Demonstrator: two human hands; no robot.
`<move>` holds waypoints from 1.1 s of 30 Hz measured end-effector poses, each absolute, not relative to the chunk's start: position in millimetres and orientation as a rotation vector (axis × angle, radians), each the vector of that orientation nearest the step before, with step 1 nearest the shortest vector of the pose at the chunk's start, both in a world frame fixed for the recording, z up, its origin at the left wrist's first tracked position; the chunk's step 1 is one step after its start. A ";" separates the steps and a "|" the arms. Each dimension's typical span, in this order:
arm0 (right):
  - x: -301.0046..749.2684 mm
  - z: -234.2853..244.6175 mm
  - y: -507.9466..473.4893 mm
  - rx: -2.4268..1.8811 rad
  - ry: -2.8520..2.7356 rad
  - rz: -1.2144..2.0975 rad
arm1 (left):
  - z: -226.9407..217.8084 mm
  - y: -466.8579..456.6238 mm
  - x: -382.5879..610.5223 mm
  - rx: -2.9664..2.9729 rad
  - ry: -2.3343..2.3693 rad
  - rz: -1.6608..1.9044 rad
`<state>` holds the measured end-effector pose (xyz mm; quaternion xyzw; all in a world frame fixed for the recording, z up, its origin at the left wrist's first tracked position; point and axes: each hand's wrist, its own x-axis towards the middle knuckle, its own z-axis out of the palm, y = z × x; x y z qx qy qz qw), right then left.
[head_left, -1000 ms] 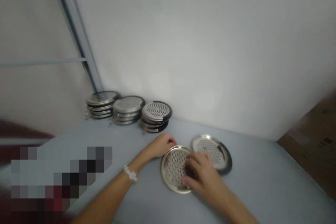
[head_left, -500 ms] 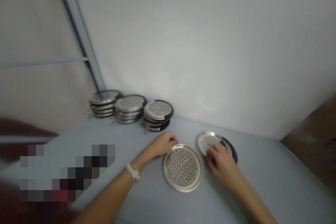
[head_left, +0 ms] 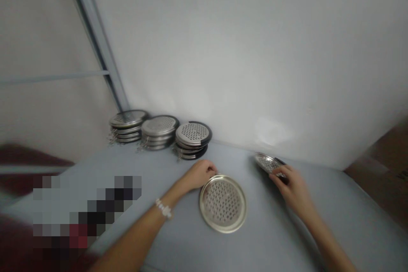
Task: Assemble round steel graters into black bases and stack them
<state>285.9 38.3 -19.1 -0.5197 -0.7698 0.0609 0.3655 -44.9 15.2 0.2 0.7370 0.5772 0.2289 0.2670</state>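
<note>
In front of me a round metal grater (head_left: 223, 205) with a perforated middle and a raised pale rim shows its face to the camera. The curled fingers of my left hand (head_left: 201, 174), with a white bracelet at the wrist, are closed on its upper left edge. Further right, another round grater (head_left: 265, 161) with a black strip on part of its rim tilts steeply. My right hand (head_left: 293, 187) pinches this one at its near side, with thumb and fingers over the edge. The fingers hide part of that grater.
Three stacks of similar graters stand along the wall: a left stack (head_left: 129, 120), a middle stack (head_left: 160, 126) and a right stack (head_left: 193, 134). Small metal pieces hang at their near left sides. A brown box (head_left: 381, 174) is at the far right, beyond the grey table (head_left: 344, 221).
My right hand has moved right and slightly away, and its grater has gone from facing me to steeply tilted. My left hand and its grater stay nearly in place.
</note>
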 end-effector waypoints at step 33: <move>242.2 -13.0 9.3 -0.966 -2.216 0.301 | 3.9 0.2 -24.7 2.538 1.332 0.794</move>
